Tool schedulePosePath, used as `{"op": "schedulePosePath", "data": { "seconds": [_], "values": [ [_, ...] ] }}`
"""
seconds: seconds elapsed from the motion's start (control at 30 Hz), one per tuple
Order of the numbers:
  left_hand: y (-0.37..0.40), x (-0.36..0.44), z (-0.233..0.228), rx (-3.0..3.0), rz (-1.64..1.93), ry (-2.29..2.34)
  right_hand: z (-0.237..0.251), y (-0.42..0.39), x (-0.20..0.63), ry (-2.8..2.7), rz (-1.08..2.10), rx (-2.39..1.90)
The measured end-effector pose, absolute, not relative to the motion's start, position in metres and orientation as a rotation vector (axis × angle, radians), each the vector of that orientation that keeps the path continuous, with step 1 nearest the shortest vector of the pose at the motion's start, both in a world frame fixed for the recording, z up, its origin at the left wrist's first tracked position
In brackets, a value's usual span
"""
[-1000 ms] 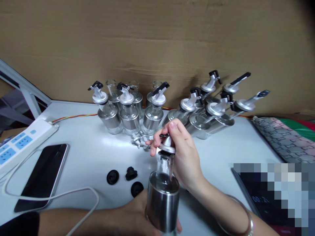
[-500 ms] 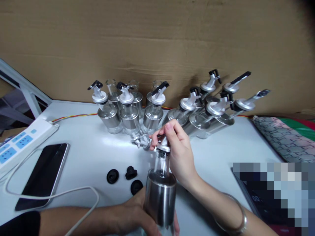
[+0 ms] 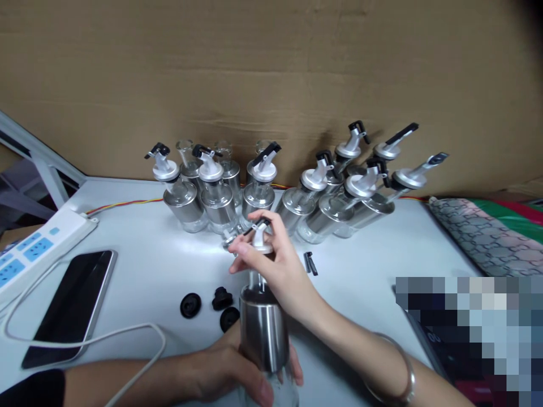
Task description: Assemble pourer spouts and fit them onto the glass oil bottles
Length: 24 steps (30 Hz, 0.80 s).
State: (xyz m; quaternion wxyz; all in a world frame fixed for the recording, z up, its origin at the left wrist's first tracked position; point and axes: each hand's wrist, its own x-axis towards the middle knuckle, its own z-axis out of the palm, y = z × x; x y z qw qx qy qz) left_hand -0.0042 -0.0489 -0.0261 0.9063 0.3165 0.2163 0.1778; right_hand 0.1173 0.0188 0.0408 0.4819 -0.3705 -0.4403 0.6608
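An oil bottle (image 3: 263, 330) with a glass body and a steel sleeve stands upright before me. My left hand (image 3: 227, 364) is wrapped round its lower part. A silver pour spout (image 3: 260, 237) with a black flip lever sits on the bottle's neck. My right hand (image 3: 283, 265) curls round this spout from the right, thumb in front and fingers behind, partly hiding the neck. Loose silver spout parts (image 3: 229, 239) lie just behind the right hand's fingertips. Black stoppers (image 3: 222, 298) are on the table to the left of the bottle, and small black levers (image 3: 311, 263) lie to its right.
Several bottles with spouts (image 3: 216, 195) stand in rows at the back, some tilted at the right. Spoutless bottles (image 3: 185, 155) are behind them. A phone (image 3: 68, 308), a power strip (image 3: 40, 249) and a white cable (image 3: 97, 341) occupy the left. Cardboard (image 3: 271, 85) forms the back wall.
My right hand has shifted left and its fingers have spread wider round the spout. The spout now shows a black lever. Small black levers on the table have come into sight.
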Motion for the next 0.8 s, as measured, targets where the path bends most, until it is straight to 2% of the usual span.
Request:
{"op": "schedulePosePath", "data": {
  "seconds": [0.17,0.33,0.47,0.8],
  "values": [
    [-0.047,-0.003,-0.021,0.564,0.355,0.537,0.053,0.009,0.122,-1.286,1.644,-0.958],
    [-0.045,0.004,-0.021,0.447,0.447,0.451,0.075,0.014,0.146,-1.421,1.167,-1.044],
    [-0.044,0.007,-0.022,0.4,0.372,0.492,0.083,0.032,0.163,-1.369,0.811,-0.984],
    [-0.04,0.006,-0.022,0.394,0.346,0.48,0.067,0.061,0.178,-1.537,0.475,-0.963]
  ]
}}
